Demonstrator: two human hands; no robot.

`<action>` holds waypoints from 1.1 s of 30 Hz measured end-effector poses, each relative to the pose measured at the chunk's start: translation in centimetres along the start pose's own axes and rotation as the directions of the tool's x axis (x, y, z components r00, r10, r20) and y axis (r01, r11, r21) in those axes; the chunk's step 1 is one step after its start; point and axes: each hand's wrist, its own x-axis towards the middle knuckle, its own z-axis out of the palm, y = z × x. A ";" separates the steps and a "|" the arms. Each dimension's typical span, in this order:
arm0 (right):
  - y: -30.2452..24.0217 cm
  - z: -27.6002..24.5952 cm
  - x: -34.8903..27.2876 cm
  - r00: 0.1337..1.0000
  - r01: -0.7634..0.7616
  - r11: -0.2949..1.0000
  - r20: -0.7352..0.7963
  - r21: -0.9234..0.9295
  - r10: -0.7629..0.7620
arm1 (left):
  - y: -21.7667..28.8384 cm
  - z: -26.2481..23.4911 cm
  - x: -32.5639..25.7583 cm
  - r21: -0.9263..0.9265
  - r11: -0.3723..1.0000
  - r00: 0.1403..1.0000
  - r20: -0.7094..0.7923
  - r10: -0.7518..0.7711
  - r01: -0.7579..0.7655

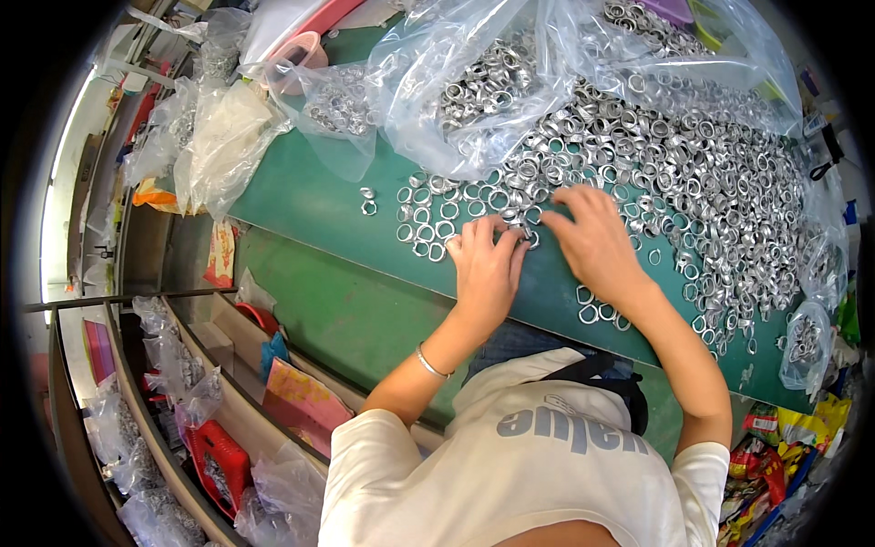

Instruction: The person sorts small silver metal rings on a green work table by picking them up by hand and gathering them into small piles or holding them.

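Nearest the camera is the person's white T-shirt [538, 456]; from it both forearms reach out to the green table [310, 205]. The left hand [486, 269] and the right hand [597, 239] lie palm-down, close together, with spread fingers pressing on small metal rings [428, 223] — neither is clamped on any one ring. To the left of the hands a small group of rings lies flat in rough rows; I judge this the sorted part. The big heap of rings [674, 164] to the far right and the clear plastic bags [465, 82] of rings beyond look untouched — most work is left.
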 end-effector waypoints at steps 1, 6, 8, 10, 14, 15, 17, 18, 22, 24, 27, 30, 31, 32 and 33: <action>-0.1 0.4 0.1 1.000 -0.001 0.999 0.018 -0.049 0.002 | 0.0 0.0 0.1 0.015 1.000 1.000 -0.005 -0.002 0.002; 0.1 -0.8 -0.6 0.995 0.015 0.977 0.095 -0.211 0.005 | -1.0 -0.5 -0.3 0.001 0.998 0.998 -0.011 -0.056 0.056; -0.1 -2.5 -1.5 0.985 0.006 0.980 0.172 -0.197 0.028 | -0.7 -0.7 -0.5 -0.085 0.996 0.998 0.058 -0.016 0.021; -0.2 -3.9 -2.4 0.962 -0.017 0.995 0.270 -0.103 0.044 | -0.3 -0.4 -0.7 -0.130 0.991 0.996 0.088 0.015 -0.003; 0.2 -5.5 -3.4 0.923 -0.119 0.973 0.384 0.198 0.035 | 0.5 0.4 -0.8 -0.174 0.984 0.994 0.091 0.061 -0.044; 0.6 -5.5 -3.5 0.933 -0.152 0.967 0.353 0.205 0.072 | 0.9 0.6 -0.9 -0.218 0.975 0.993 0.093 0.071 -0.049; 1.6 -5.1 -3.4 0.946 -0.214 0.951 0.292 0.225 0.144 | 1.9 0.7 -1.5 -0.309 0.948 0.980 0.153 0.123 -0.071; 1.7 -4.7 -3.2 0.960 -0.222 0.947 0.223 0.232 0.171 | 2.7 0.9 -1.8 -0.366 0.928 0.971 0.188 0.149 -0.072; 1.3 -3.5 -1.9 0.973 -0.232 0.946 0.060 0.226 0.225 | 4.0 1.0 -2.1 -0.466 0.883 0.961 0.215 0.174 -0.056; 1.1 -2.9 -1.1 0.986 -0.169 0.971 0.038 0.170 0.165 | 2.8 0.5 -1.3 -0.341 0.938 0.989 0.104 0.110 -0.068; 0.7 -1.8 0.1 0.995 -0.059 0.997 0.087 0.059 0.054 | 1.5 -0.3 1.4 -0.059 0.998 0.999 -0.043 0.000 -0.003; 2.5 0.0 0.5 0.997 0.002 0.999 0.074 -0.036 0.001 | -0.1 0.4 2.5 0.069 0.997 1.000 0.005 0.023 -0.023; 3.1 -0.1 0.6 0.993 -0.011 0.994 0.114 -0.110 0.024 | -0.6 0.5 2.5 0.085 0.996 0.999 0.038 0.030 -0.033; 3.4 -0.5 0.2 0.993 -0.035 0.993 0.106 -0.114 0.047 | -1.0 0.2 2.4 0.095 0.995 0.999 0.051 0.016 -0.021; 3.6 -1.0 -0.2 0.992 -0.058 0.991 0.103 -0.119 0.070 | -1.5 0.1 2.3 0.100 0.995 0.998 0.064 -0.002 -0.005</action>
